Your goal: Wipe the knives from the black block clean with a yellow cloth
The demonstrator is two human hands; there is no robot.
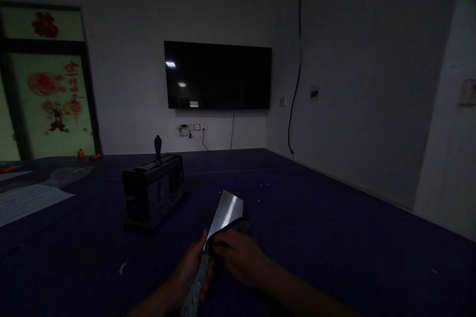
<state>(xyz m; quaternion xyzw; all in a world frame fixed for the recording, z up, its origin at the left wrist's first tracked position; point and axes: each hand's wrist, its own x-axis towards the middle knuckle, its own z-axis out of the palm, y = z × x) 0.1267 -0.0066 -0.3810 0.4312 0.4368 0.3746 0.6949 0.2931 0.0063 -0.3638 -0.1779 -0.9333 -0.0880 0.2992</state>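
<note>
A cleaver with a broad shiny blade [227, 210] and a grey patterned handle [197, 285] points up and away from me. My left hand [191, 262] is wrapped round it where handle and blade meet. Against the blade's right side lies a dark cloth [241, 226], pinched in the closed fingers of my right hand [238, 255]. Part of the cloth hides behind that hand. Beyond, to the left, a black knife block [152, 190] with clear-looking sides stands upright; one black-handled tool [158, 147] sticks out of its top.
The dark blue table [316, 242] carries small white scraps [122, 268]. Printed paper [29, 203] and clear plastic [69, 176] lie at the left, with orange items [89, 154] farther back. A television [219, 77] hangs on the wall; a black cable [298, 69] runs down the corner.
</note>
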